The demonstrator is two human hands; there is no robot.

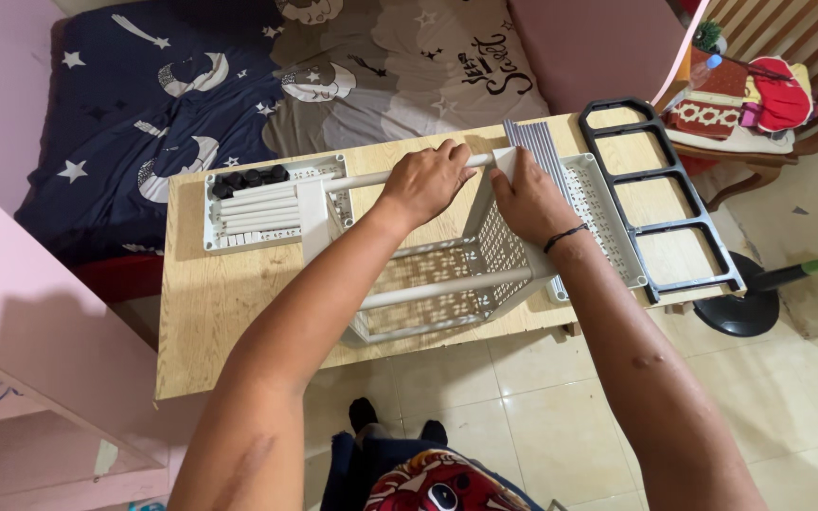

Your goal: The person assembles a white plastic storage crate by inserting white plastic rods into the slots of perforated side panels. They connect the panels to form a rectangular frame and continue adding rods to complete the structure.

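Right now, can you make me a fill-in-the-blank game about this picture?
1. The left hand grips a white ____ of the rack.
2. The rack sits on a ____ table.
3. The empty frame lying at the table's right end is ____ in colour.
4. The right hand has a black ____ around its wrist.

Missing words: tube; wooden; black; band
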